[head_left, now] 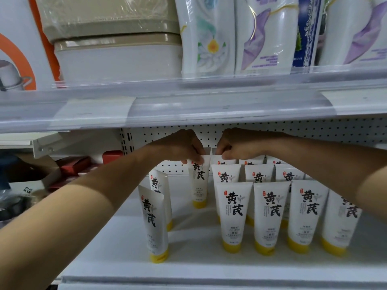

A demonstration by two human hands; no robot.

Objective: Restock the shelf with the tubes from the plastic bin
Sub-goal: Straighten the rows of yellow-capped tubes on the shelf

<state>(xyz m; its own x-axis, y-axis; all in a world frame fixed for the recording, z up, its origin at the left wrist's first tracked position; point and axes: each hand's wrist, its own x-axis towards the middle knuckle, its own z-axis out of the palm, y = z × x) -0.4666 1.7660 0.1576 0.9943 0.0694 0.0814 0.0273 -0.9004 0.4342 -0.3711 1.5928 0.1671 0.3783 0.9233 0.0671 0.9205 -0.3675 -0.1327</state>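
White tubes with yellow caps and black lettering stand cap-down on the white shelf [196, 266]. Several fill rows at the right, the front ones around [269, 218]. Two more stand apart at the left, the nearer tube [154, 225] turned sideways. Deep in the shelf, my left hand [184, 147] pinches the top seam of one upright tube [199, 183]. My right hand [236, 146] grips the top edge of the same tube or of the tube just behind it; I cannot tell which. The plastic bin is out of view.
The upper shelf edge [188, 105] with its clear price strip hangs just above my hands. On it stand stacked beige-lidded boxes [117, 49] and refill pouches [261, 34]. Red boxes [73, 164] lie on the neighbouring shelf at the left. A pegboard back wall [314, 128] closes the shelf.
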